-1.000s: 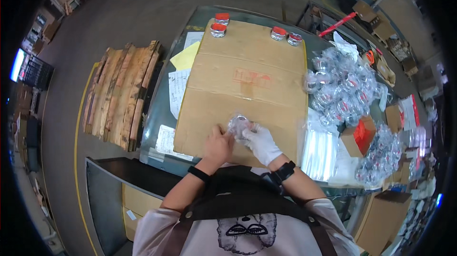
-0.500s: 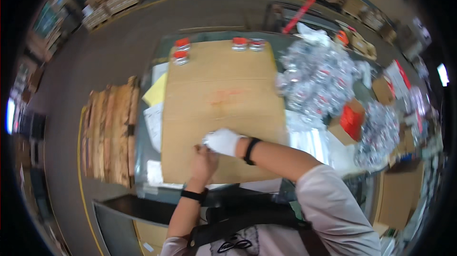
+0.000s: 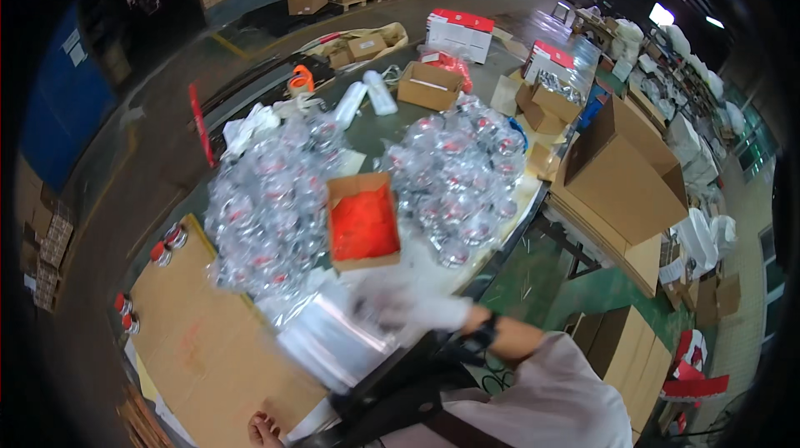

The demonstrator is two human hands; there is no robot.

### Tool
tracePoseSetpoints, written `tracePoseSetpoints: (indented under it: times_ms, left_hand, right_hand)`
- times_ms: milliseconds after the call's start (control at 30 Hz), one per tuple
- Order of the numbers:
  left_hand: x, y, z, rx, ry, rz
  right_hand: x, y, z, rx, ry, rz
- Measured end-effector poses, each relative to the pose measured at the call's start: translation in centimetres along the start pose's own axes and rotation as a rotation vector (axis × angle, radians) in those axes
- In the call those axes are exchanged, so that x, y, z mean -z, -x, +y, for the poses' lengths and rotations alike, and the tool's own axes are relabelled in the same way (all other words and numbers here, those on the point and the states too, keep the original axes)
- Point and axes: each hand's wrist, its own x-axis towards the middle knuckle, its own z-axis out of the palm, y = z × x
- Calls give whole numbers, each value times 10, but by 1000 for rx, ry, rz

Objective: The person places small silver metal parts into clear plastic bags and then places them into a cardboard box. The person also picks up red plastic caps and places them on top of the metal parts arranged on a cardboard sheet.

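Observation:
My left hand (image 3: pixel 265 431) is at the bottom edge, over the near end of a brown cardboard sheet (image 3: pixel 196 340). Its fingers are curled, and whatever they may hold is hidden. In a white glove, my right hand (image 3: pixel 417 306) reaches across a stack of clear plastic bags (image 3: pixel 333 344). Motion smears its fingers, so their grip does not show. Just beyond stands a small open carton (image 3: pixel 364 260) with red material (image 3: pixel 364 223) inside. Bagged clear items with red parts lie in a left heap (image 3: pixel 271 198) and a right heap (image 3: pixel 454 173).
Several small red-topped clear pieces (image 3: pixel 161 254) stand along the cardboard's left edge. Farther back are an orange tape dispenser (image 3: pixel 302 80), white rolls (image 3: pixel 379 94) and an open carton (image 3: pixel 429 85). A large open box (image 3: pixel 625 173) stands to the right, beyond the table edge.
The view has swung right. My hands, together over the cardboard before, are now apart: the gloved right hand has moved right to the plastic bags, while the left stays over the cardboard.

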Motion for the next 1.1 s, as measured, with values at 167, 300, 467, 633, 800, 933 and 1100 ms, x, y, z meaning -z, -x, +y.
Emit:
tracePoseSetpoints:
  times_ms: [167,300,467,633,800,933,1100]
  left_hand:
    - [-144,35,57,-245,-205,-122]
    - [-205,13,69,-373,-411,-264]
    - [-257,-22,61,-647,-758,-199]
    - [-295,-7,87,-559,-792,-55]
    - [-299,-2,53,-410,-845,-93]
    - [-283,2,48,-352,-639,-172]
    - [-263,40,70,-336,-354,-173]
  right_hand:
    - [213,51,28,-146,-37,949]
    - [297,36,107,-577,806,918]
    - [300,-1,193,-714,1185,476]
    - [298,7,161,-559,841,745]
    - [213,22,62,-305,115,739]
    - [101,-13,36,-73,-55,-210]
    - [-23,-61,73,-58,198,-252]
